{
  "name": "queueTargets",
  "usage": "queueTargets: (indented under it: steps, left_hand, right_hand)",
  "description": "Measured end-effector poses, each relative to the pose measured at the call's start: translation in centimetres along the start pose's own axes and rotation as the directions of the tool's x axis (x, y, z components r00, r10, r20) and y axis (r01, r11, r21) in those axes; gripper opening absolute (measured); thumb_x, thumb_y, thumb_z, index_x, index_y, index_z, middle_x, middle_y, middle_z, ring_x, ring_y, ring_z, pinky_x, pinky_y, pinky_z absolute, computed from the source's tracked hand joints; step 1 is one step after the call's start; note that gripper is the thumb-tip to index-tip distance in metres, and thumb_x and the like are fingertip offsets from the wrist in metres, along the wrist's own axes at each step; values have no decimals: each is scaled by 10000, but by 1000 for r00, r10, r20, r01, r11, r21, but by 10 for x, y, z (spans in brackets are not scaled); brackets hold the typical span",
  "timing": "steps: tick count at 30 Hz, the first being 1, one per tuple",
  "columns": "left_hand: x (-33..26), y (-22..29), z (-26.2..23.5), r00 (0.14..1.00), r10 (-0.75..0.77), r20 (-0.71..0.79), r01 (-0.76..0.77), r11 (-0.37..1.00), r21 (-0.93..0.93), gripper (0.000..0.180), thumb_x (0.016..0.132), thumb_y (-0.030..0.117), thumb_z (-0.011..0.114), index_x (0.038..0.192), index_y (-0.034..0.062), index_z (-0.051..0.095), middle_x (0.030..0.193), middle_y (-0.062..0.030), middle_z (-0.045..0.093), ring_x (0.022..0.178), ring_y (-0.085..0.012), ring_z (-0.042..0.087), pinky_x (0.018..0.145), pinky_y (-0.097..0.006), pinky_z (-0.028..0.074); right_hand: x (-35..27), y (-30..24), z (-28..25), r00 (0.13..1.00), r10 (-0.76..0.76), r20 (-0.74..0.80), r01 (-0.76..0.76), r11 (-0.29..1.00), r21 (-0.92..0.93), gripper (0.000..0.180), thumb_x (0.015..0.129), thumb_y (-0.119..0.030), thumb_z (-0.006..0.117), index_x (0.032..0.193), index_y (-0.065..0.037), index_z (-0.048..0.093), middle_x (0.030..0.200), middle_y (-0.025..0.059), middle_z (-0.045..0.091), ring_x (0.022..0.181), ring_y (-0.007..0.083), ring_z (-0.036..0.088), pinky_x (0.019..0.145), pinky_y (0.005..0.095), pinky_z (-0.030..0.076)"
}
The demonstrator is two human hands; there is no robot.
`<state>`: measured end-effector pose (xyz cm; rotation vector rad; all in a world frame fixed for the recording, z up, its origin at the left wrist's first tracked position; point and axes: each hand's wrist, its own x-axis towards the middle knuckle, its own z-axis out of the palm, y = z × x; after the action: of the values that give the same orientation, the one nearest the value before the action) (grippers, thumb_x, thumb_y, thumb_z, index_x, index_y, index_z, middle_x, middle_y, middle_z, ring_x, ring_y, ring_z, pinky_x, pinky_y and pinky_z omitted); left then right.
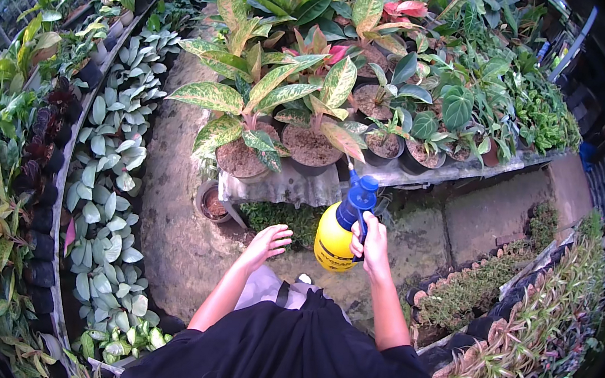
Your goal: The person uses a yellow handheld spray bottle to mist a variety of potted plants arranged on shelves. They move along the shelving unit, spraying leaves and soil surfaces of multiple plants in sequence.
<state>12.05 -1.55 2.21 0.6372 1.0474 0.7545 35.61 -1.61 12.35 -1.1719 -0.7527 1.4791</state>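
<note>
My right hand [372, 248] is wrapped round the blue handle of a yellow pump sprayer [334, 237]. The sprayer hangs upright in front of me, and its blue nozzle points away toward the potted plants. My left hand [267, 247] is held out to the left of the sprayer, fingers apart, with nothing in it. Just beyond the nozzle stand two pots of soil on the bench edge. One holds a speckled yellow-green plant [216, 97]; the other, a similar leafy plant [338, 83] with pinkish stems.
A pale bench [276, 190] bears many potted plants. Below its left corner, a round pot [211, 201] sits on the concrete floor [169, 248]. Rows of silvery plants [110, 204] line the left side. At right grow low striped plants [526, 319] beside a planted bed.
</note>
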Motion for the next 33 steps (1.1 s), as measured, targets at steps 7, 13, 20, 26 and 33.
queueTargets:
  steps: [7, 13, 20, 26, 33]
  left_hand:
    - [1, -6, -1, 999, -36, 16, 37, 999, -22, 441, 867, 374, 386, 1182, 66, 391, 1175, -77, 472, 1059, -187, 463, 878, -340, 359]
    - [2, -3, -3, 1000, -30, 0, 30, 999, -24, 440, 864, 376, 393, 1181, 69, 397, 1170, -74, 476, 1057, -183, 464, 865, -334, 370]
    - [3, -2, -4, 1000, -16, 8, 16, 999, -28, 480, 866, 391, 380, 1209, 56, 369, 1191, -82, 461, 1070, -193, 458, 887, -347, 361]
    - [1, 3, -2, 999, -5, 32, 6, 999, -45, 465, 867, 387, 382, 1204, 65, 373, 1180, -76, 467, 1066, -188, 457, 879, -336, 362]
    - [-2, 5, -9, 1000, -4, -11, 3, 998, -65, 435, 871, 372, 382, 1183, 69, 392, 1166, -69, 477, 1053, -179, 463, 869, -331, 359]
  right_hand:
    - [-10, -12, 5, 996, 6, 85, 0, 997, -71, 403, 873, -321, 344, 577, -53, 396, 396, -4, 334, 292, 75, 297, 300, 210, 238]
    - [-7, 2, 1, 990, 130, 56, -125, 989, -83, 407, 862, -339, 372, 572, -56, 404, 391, -1, 338, 289, 75, 297, 298, 211, 234]
    - [-24, -26, 13, 982, 62, 178, -50, 996, -76, 418, 874, -329, 347, 572, -47, 412, 395, 4, 354, 299, 71, 312, 304, 211, 238]
    - [-17, -25, 21, 972, 74, 225, -40, 987, -155, 413, 880, -316, 329, 565, -56, 396, 395, -1, 343, 305, 71, 304, 313, 206, 239]
    - [-14, -7, 10, 977, 177, 121, -166, 981, -98, 398, 867, -320, 362, 574, -54, 400, 397, -8, 333, 291, 69, 293, 298, 209, 236]
